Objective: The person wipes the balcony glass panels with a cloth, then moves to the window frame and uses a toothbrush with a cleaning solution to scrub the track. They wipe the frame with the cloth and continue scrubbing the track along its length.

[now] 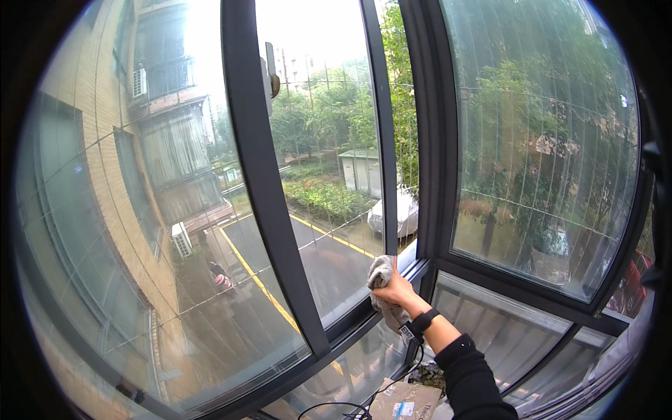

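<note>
My right hand [400,290] is closed round a bunched grey cloth [381,271], part of which hangs below the fingers. Hand and cloth are at the lower corner of the sliding window sash [387,175], close to the dark sill rail [357,316]. Whether the cloth presses on the glass or only on the frame, I cannot tell. Round my wrist is a black band [424,320] carrying a small device with a cable. My left hand is out of view.
A window handle [271,77] sits on the left upright of the sash. Another glass pane [539,140] meets the corner at right. Below the sill are a cardboard box [404,402] and a black cable [329,404]. Pale fabric [616,364] hangs at lower right.
</note>
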